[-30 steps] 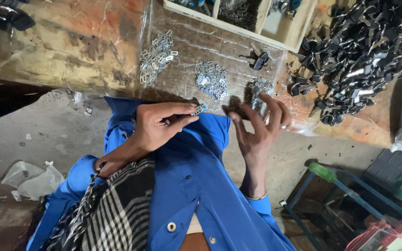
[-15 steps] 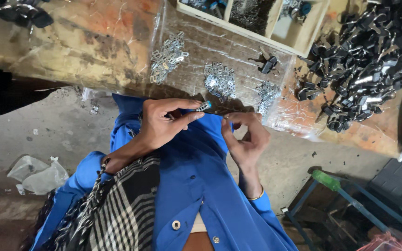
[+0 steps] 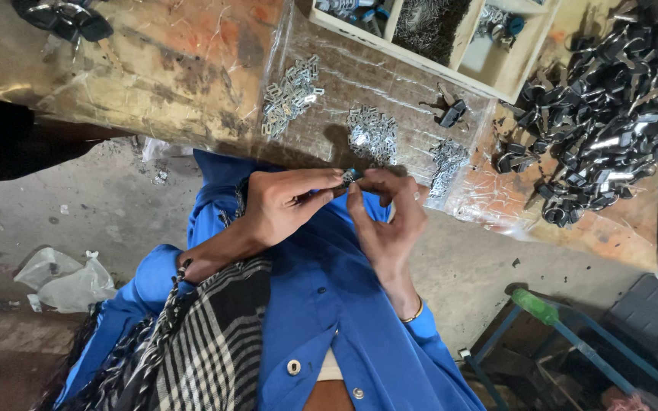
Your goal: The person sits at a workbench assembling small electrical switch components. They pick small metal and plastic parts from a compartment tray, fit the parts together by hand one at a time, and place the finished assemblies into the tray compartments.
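Note:
My left hand (image 3: 287, 202) and my right hand (image 3: 390, 221) meet just in front of the workbench edge, above my blue shirt. Both pinch a small metal part (image 3: 350, 176) between their fingertips; it is too small to make out in detail. On a clear plastic sheet (image 3: 329, 53) right behind the hands lie three heaps of small silvery metal pieces: one at the left (image 3: 291, 93), one in the middle (image 3: 372, 133), one at the right (image 3: 445, 164).
A wooden compartment tray (image 3: 462, 49) with small parts stands at the back of the worn bench. A big pile of black and silver clips (image 3: 611, 106) fills the right side. A lone black clip (image 3: 451, 113) lies near the tray. A blue metal frame (image 3: 573, 350) stands on the floor at the right.
My right hand has come away from the right heap and closed in on my left hand; both now pinch the small part together. The view has shifted slightly.

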